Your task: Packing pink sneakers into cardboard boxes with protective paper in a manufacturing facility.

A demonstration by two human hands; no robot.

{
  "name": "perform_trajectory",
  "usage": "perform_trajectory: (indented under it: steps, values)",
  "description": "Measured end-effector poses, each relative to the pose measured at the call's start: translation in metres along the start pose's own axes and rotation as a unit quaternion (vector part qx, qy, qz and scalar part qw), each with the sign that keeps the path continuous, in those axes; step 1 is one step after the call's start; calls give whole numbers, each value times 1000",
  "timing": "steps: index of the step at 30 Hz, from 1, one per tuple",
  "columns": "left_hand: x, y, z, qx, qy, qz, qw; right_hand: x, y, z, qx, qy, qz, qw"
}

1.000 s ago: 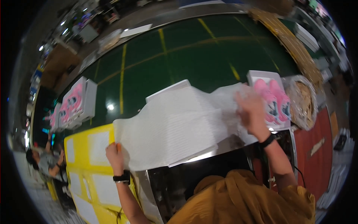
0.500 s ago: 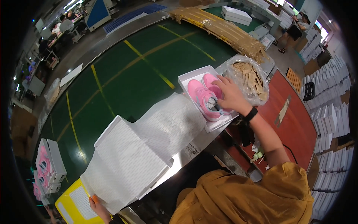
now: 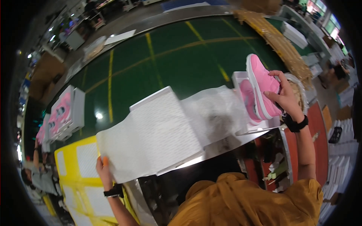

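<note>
Forearm angled forward, the right hand grips a pink shoe; the left hand pinches white paper.

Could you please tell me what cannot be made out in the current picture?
In the head view:
- Second pink shoe: partly hidden by the held shoe.
- Inside of the white box: covered by white paper.
- Clear bag: largely hidden behind the right hand.
- Co-worker's hand: too small and blurred.
</note>
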State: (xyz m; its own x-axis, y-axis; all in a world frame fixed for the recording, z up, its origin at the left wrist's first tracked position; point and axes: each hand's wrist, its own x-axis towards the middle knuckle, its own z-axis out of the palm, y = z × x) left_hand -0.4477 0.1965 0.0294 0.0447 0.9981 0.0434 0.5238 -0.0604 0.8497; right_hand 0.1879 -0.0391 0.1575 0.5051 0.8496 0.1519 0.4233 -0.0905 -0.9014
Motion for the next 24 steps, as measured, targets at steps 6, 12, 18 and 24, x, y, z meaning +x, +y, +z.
perform_trajectory:
  steps: [6,12,18,24]
  values:
    - [-1,6,-1,-53,34,-9,998,17,-44,157,328,-262,167,892]
    - [-41,123,-9,-531,-100,-227,810,8,-32,310,313,-348,183,865]
    - [-17,119,35,-449,-165,-170,861,5,-13,338,152,-359,183,903]
    - [-7,123,83,-335,-215,-93,913,-11,-5,349,103,-367,249,890]
